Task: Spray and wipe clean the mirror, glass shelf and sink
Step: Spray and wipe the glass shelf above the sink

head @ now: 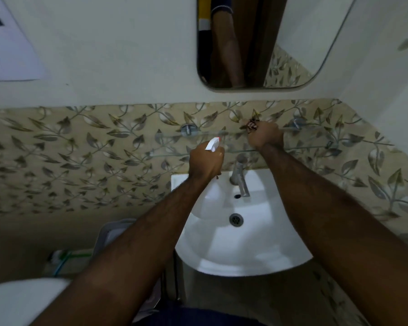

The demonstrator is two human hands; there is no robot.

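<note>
My left hand (pixel 206 161) grips a spray bottle, and its white nozzle (pixel 212 144) with a red tip points up at the glass shelf (pixel 174 140). The bottle's pale body (pixel 211 198) hangs below my wrist over the white sink (pixel 245 250). My right hand (pixel 265 135) presses a dark patterned cloth (pixel 251 124) onto the shelf near its middle. The mirror (pixel 292 43) hangs on the wall above and reflects an arm and a doorway.
A chrome tap (pixel 239 177) stands at the back of the sink, just below the shelf. Leaf-patterned tiles (pixel 80 149) cover the wall. A toilet cistern (pixel 19 300) and a grey bin (pixel 108 236) sit at the lower left. A paper sheet (pixel 7 48) hangs upper left.
</note>
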